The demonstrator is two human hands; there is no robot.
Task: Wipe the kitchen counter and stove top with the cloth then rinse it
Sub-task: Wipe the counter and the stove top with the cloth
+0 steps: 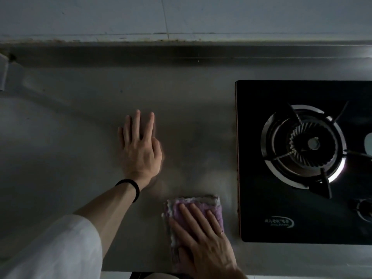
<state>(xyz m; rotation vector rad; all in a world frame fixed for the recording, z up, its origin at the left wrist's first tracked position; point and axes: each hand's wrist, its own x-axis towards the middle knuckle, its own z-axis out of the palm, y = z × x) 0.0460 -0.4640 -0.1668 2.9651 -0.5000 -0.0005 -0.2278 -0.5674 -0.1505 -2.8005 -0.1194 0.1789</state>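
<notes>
A folded purple cloth [182,206] with a pale edge lies on the steel counter [70,148] near its front edge. My right hand [203,240] presses flat on the cloth with straight fingers. My left hand [140,148] rests flat on the bare counter further back and to the left, fingers straight, a black band on the wrist. The black glass stove top [261,208] sits to the right of the cloth, with a gas burner [304,146] under a metal pan support.
A raised steel backsplash [181,55] and a grey wall run along the back. A pale object [5,71] juts in at the far left. A stove knob [364,210] shows at the right edge. The counter's front edge is just below my right hand.
</notes>
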